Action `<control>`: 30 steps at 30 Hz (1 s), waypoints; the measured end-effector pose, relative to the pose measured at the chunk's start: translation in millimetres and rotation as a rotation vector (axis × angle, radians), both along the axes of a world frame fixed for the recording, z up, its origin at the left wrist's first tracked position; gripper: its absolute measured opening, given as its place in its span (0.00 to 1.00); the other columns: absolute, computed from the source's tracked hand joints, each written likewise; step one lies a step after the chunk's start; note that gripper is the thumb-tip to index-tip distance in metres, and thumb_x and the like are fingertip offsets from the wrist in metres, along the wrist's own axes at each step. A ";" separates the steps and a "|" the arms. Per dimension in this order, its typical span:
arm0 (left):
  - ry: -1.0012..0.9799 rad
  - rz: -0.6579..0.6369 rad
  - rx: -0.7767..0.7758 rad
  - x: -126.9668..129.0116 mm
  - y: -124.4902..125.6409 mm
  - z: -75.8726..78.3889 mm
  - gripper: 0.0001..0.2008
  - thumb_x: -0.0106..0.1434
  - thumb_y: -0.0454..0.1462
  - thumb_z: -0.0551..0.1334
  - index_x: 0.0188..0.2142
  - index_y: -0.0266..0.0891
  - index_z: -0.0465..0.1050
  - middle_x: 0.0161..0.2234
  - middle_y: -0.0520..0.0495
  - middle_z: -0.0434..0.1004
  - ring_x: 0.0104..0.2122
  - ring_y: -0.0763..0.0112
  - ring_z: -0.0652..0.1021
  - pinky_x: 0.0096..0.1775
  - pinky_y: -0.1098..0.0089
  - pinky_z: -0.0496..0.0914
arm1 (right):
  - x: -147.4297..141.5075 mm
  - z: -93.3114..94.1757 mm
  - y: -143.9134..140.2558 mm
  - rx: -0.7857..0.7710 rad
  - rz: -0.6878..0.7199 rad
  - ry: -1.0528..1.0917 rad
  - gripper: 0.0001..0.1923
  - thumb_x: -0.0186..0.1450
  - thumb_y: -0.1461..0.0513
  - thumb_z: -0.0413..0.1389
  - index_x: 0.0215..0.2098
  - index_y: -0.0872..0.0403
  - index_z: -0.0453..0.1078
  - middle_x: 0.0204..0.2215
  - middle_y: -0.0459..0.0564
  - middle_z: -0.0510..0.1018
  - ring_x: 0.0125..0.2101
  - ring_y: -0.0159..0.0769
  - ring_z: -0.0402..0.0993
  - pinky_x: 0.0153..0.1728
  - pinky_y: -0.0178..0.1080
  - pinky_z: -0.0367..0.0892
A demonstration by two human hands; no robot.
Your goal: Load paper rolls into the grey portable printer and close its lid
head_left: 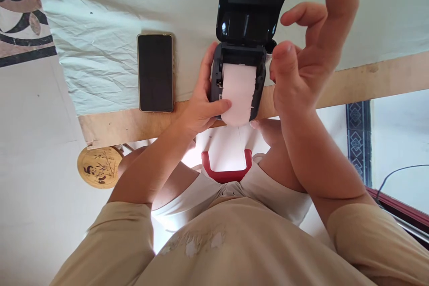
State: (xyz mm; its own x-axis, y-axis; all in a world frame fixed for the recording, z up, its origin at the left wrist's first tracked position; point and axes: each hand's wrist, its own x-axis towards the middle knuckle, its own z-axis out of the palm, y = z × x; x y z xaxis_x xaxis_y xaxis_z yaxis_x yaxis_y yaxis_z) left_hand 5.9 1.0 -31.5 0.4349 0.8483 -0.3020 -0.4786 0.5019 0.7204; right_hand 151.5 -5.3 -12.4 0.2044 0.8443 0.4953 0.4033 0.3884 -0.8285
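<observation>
A small black receipt printer [217, 71] is held near the table's front edge, its glossy lid [256, 6] swung up. Inside sits white paper [238, 87], whose loose end hangs over the printer's front; its right edge looks ragged. My left hand [206, 103] grips the printer from the left, with the thumb resting on the paper. Just right of the printer, my right hand [303, 62] is raised with fingers apart and nothing visible in it. Between that hand and the printer shows part of a small dark-mouthed round thing [271, 46], mostly hidden.
A phone [156, 73] with a dark screen lies left of the printer on the pale green cloth [107, 18]. The table's bare wooden edge [375, 73] runs along the front. Below are a round panda-decorated stool top [99, 167] and a red-edged seat [226, 175] between my legs.
</observation>
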 end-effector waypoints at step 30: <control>-0.005 0.060 0.217 0.1 3.4 -21.7 0.43 0.43 0.48 0.66 0.56 0.59 0.47 0.53 0.55 0.63 0.51 0.62 0.70 0.43 0.68 0.71 | 6.5 -26.1 -10.4 -0.091 0.190 -0.147 0.11 0.61 0.55 0.49 0.40 0.47 0.65 0.56 0.44 0.60 0.47 0.40 0.67 0.33 0.38 0.70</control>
State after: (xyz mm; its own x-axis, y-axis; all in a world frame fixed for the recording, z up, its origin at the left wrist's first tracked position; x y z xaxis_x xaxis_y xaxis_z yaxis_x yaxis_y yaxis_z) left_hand 6.0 4.4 -53.2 0.3828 0.9175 -0.1077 -0.5067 0.3060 0.8060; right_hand 158.0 -15.7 -38.5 -0.0311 0.9029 0.4286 0.4492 0.3957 -0.8010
